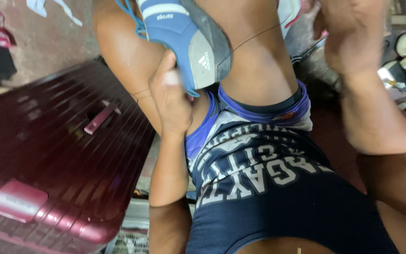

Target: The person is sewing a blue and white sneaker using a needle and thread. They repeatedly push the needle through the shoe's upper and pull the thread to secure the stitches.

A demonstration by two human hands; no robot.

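L hand point(169, 94) was clamped on the heel end of a blue-and-grey shoe point(184, 37) over the person's knee, beside a dark red suitcase point(48, 155). R hand point(353, 37) was blurred, grip can't tell. Looked like mid-handling; next move needs a firmer hold. Shoe's long axis ran diagonal, toe up-left, sole facing right.

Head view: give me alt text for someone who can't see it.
The left hand grips the heel of a blue and grey shoe over the person's lap, the right hand raised beside it; a maroon ribbed suitcase lies alongside.
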